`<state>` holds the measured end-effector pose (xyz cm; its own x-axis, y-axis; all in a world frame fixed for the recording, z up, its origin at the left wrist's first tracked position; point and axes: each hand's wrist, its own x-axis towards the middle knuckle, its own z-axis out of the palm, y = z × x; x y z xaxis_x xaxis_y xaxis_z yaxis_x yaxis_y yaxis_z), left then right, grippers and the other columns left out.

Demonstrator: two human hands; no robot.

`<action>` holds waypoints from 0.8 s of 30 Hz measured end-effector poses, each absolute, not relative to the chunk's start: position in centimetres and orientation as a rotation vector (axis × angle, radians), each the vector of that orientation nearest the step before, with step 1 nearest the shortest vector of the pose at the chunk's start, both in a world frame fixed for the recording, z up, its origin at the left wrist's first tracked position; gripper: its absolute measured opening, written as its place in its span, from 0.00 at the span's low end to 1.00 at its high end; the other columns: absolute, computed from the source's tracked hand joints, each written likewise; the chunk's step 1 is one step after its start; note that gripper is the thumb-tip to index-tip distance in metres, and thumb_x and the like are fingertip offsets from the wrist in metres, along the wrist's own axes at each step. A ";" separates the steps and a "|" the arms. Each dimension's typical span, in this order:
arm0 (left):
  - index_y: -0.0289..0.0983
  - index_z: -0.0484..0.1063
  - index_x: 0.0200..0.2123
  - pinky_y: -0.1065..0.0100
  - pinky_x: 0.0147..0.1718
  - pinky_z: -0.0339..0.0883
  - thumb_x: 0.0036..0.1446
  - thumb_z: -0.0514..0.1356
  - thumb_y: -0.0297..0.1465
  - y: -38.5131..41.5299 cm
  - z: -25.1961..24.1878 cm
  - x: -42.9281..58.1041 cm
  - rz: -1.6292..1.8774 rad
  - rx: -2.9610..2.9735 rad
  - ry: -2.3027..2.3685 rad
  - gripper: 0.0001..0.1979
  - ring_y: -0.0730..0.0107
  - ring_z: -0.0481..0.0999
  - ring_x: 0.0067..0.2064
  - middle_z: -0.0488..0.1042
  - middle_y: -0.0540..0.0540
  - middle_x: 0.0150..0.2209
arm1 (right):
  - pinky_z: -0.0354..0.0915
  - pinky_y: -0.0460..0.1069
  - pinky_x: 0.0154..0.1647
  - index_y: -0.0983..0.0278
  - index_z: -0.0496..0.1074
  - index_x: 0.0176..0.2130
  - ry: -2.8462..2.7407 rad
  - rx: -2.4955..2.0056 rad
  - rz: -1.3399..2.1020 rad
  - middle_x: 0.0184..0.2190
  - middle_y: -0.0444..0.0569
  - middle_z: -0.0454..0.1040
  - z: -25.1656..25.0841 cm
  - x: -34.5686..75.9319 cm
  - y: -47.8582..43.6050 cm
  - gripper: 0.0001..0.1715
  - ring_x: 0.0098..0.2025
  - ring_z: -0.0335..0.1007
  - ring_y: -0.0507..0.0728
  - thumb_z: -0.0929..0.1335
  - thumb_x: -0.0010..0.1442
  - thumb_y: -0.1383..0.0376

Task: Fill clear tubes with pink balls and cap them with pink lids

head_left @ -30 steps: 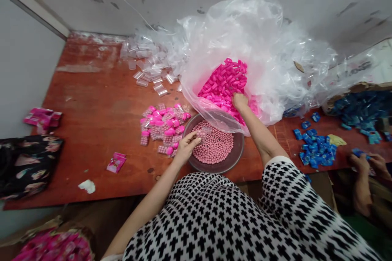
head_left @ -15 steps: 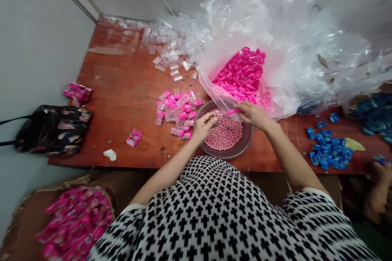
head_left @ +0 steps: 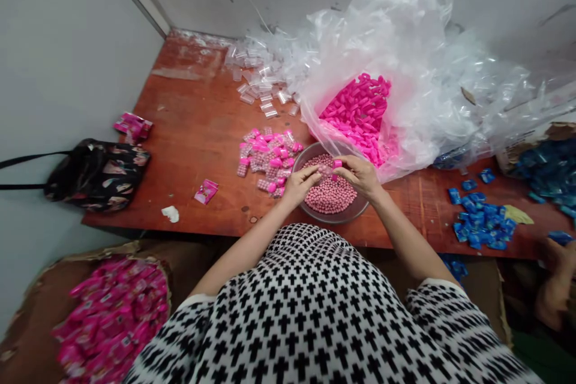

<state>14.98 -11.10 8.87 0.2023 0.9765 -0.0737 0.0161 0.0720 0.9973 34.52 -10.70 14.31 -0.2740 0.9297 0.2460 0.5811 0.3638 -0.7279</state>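
Note:
Above a dark bowl (head_left: 360, 207) of pink candy balls (head_left: 330, 197), my two hands meet. My left hand (head_left: 300, 185) is closed on a small clear container (head_left: 323, 172) with pink balls inside. A bright pink cap (head_left: 337, 164) is pinched in my right hand (head_left: 361, 176), at the container's end; I cannot tell whether it is seated. Left of the bowl lies a pile of filled, pink-capped containers (head_left: 269, 159). Behind the bowl, a clear plastic bag (head_left: 310, 111) lies open, full of loose pink caps (head_left: 360, 111).
Empty clear containers (head_left: 265, 81) are heaped at the back. Blue packets (head_left: 483, 222) lie to the right, near another person's hand (head_left: 560, 258). At left are a black patterned bag (head_left: 96, 174) and pink packets (head_left: 207, 191). A box below holds many pink packets (head_left: 119, 318).
My right hand has moved left and brought the pink cap from the plastic bag's edge to the container in my left hand. The whole view has shifted slightly.

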 end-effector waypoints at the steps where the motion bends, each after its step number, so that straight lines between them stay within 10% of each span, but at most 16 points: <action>1: 0.36 0.77 0.44 0.58 0.51 0.67 0.51 0.62 0.39 -11.2 9.0 14.8 1.003 1.269 1.097 0.18 0.59 0.76 0.49 0.77 0.43 0.46 | 0.66 0.50 0.44 0.61 0.74 0.44 -2.047 -1.289 0.634 0.37 0.49 0.77 14.8 34.4 -10.7 0.16 0.39 0.73 0.56 0.67 0.59 0.56; 14: 0.37 0.77 0.43 0.63 0.47 0.69 0.55 0.59 0.33 -12.0 9.3 12.4 0.991 1.526 1.093 0.13 0.64 0.78 0.45 0.79 0.43 0.43 | 0.64 0.49 0.35 0.62 0.72 0.48 -2.847 -1.248 0.515 0.38 0.52 0.76 17.2 34.3 -10.5 0.19 0.37 0.73 0.57 0.63 0.63 0.57; 24: 0.38 0.77 0.42 0.61 0.49 0.68 0.53 0.61 0.32 -12.2 9.9 13.0 1.023 1.440 1.107 0.12 0.63 0.77 0.46 0.79 0.45 0.44 | 0.65 0.52 0.45 0.59 0.70 0.50 -2.191 -1.218 0.700 0.43 0.51 0.75 15.6 33.3 -11.0 0.20 0.41 0.71 0.56 0.66 0.60 0.57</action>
<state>12.96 -12.24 9.88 0.2201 0.9745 0.0431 0.1202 -0.0709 0.9902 33.32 -10.96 15.56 -0.4516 0.8700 0.1981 0.5941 0.4588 -0.6607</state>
